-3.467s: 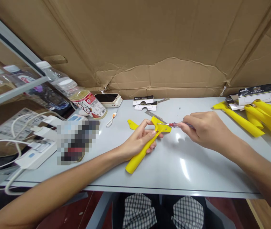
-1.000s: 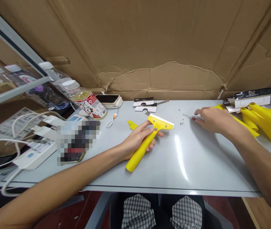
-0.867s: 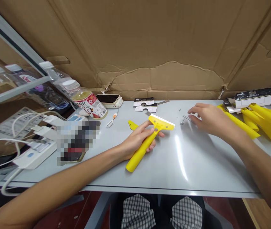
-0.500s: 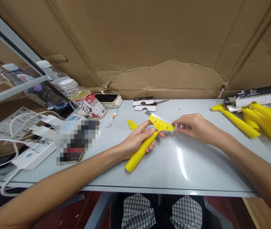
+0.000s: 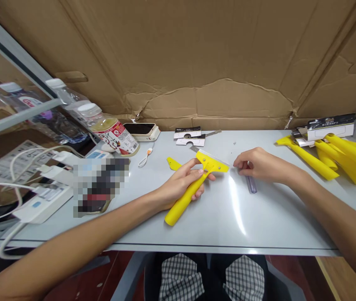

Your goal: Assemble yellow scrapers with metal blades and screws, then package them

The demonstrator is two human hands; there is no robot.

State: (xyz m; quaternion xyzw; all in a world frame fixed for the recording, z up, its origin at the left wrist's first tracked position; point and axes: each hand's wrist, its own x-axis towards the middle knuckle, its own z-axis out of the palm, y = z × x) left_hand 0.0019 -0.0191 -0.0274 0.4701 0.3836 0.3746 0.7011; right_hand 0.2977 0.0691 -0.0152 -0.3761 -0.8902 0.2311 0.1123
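My left hand (image 5: 182,184) is closed around a yellow scraper (image 5: 186,200), its thumb at the neck below the head. The scraper's wide head points up and right. Two screws show in it, and a metal blade (image 5: 193,148) sticks out past its upper left end. Just right of the head, my right hand (image 5: 256,165) is closed with its fingertips pinched together. From under it comes a see-through purple handle (image 5: 252,185), which looks like a small screwdriver's; its shaft is hidden. A loose yellow plate (image 5: 173,163) lies behind my left hand. A tiny screw (image 5: 234,143) lies farther back.
Black-and-white card packs (image 5: 190,140) lie at the back by a thin metal strip. More yellow scrapers (image 5: 344,159) are piled at the right. Leftward stand a drink bottle (image 5: 115,136), a phone (image 5: 141,130), a power strip (image 5: 44,200) and cables. Cardboard (image 5: 212,54) walls the back.
My right hand has drawn slightly right, away from the scraper's head, and the purple handle now shows below it. My left hand and the scraper have stayed put.
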